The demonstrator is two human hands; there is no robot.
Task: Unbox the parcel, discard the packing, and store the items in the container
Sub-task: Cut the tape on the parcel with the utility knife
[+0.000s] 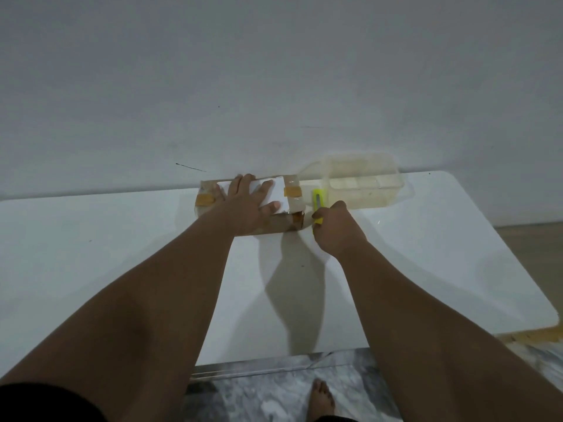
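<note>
A brown cardboard parcel (pixel 292 199) wrapped in clear tape, with a white label and orange tape patches, lies at the far edge of the white table (pixel 122 254) against the wall. My left hand (pixel 246 205) rests flat on top of it, fingers spread over the label. My right hand (pixel 335 229) grips a yellow utility knife (pixel 318 204) at the parcel's right end, the knife pointing away from me. A clear plastic container (pixel 362 181) stands open just right of the parcel.
A grey-white wall rises directly behind the table. The table's rounded right corner (pixel 548 318) is near, with marbled floor and my bare foot (pixel 320 397) below the front edge.
</note>
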